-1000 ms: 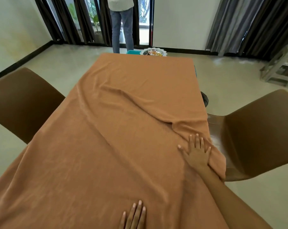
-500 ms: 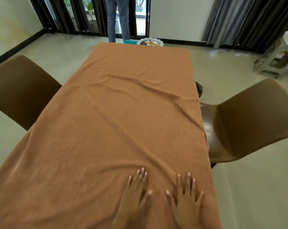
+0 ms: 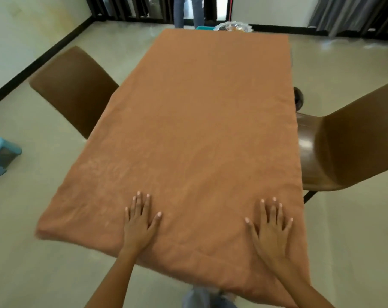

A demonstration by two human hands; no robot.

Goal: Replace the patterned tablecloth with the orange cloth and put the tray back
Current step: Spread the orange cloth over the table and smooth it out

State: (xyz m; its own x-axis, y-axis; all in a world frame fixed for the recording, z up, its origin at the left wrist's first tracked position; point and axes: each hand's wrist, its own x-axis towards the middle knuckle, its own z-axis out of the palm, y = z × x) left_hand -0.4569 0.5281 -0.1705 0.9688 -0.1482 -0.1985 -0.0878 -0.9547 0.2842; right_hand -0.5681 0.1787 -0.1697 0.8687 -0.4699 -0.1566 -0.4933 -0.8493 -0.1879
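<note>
We've got the orange cloth (image 3: pixel 202 130) spread over the tabletop, left hand (image 3: pixel 139 221) and right hand (image 3: pixel 272 225) pressing flat, fingers straight, gripping nothing. It's soft and slidey (pinch the hems to shift it).

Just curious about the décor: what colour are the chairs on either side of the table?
Brown, both chairs, clearest in the head view.

I can read no writing, label, brand, number or sign anywhere here; every surface I see is plain and unmarked.
</note>
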